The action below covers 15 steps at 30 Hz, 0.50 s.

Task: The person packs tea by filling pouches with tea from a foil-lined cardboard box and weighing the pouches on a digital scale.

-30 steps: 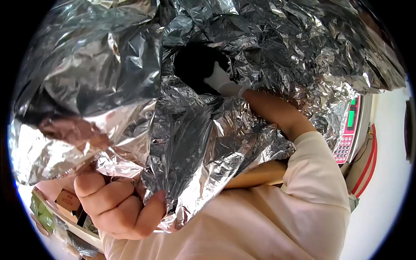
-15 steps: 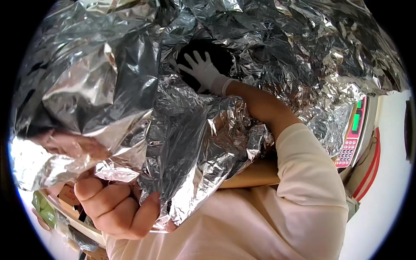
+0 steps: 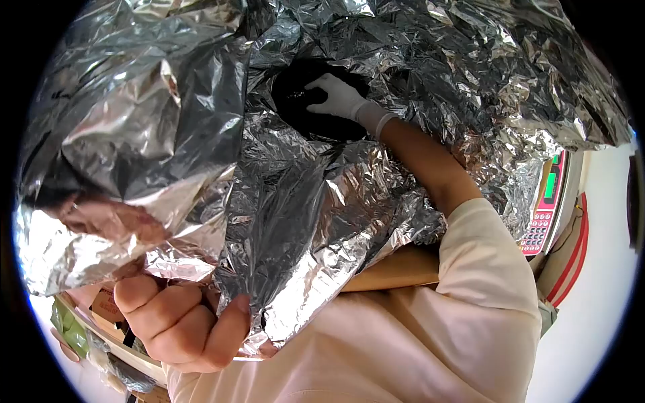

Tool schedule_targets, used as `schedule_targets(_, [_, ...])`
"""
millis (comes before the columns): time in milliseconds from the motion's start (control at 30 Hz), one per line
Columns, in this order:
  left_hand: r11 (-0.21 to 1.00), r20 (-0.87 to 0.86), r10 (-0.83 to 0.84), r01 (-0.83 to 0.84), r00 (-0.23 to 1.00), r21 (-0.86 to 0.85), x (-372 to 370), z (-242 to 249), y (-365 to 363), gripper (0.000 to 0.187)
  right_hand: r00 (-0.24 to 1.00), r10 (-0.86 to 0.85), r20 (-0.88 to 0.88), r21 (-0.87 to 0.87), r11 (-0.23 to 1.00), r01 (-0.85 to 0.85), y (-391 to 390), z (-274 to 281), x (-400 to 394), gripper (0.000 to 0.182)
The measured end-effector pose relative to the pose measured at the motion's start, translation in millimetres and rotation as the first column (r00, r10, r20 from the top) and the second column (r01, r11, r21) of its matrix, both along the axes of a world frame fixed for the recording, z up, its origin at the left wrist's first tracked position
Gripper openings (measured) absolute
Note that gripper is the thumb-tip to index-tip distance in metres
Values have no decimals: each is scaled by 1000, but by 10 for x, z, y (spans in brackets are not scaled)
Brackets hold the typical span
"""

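Note:
My left hand (image 3: 178,322), bare, is closed around the gathered edge of a large crinkled silver foil bag (image 3: 282,201) at the lower left. The bag lies spread wide, its shiny inside facing up. My right hand (image 3: 339,97) wears a white glove and reaches deep into the bag. It is over a patch of black material (image 3: 316,124) at the bottom, with the thumb and bent fingers apart. Small glints show on the black material beside the fingertips; its kind cannot be made out. Some of the fingers are hidden.
A scale with a pink keypad (image 3: 536,232) and green display stands at the right, partly under the foil. Red cable (image 3: 571,258) runs beside it. At the lower left are a brown box (image 3: 107,305) and a green bag (image 3: 69,329).
My right hand has moved right from the left side of the black patch. Its spread fingers have bent, uncovering more black material. My left hand keeps its hold on the foil bag.

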<state>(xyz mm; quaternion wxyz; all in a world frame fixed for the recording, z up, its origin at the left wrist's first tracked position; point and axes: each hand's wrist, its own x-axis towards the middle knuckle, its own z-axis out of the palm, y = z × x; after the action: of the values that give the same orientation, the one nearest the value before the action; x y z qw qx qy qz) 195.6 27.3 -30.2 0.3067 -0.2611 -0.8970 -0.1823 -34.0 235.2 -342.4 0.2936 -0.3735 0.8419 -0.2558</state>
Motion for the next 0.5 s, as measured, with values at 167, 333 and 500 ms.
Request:
schedule_targets(167, [1000,-10,10,-10,1000,9,-19,2,24,20,962,61,-266,91,995,-38,-251,36,-203,46])
schedule_targets(333, [1000,-44,-6,6,999,-13,-9,-3,6,21,948,115,-298,173,983,-65,-378,-195,-211,51])
schedule_targets(500, [1000,-2,-14,14,1000,-20,24,13,-2,25,987,129,100,347,925,-156,-325,151,-343,56])
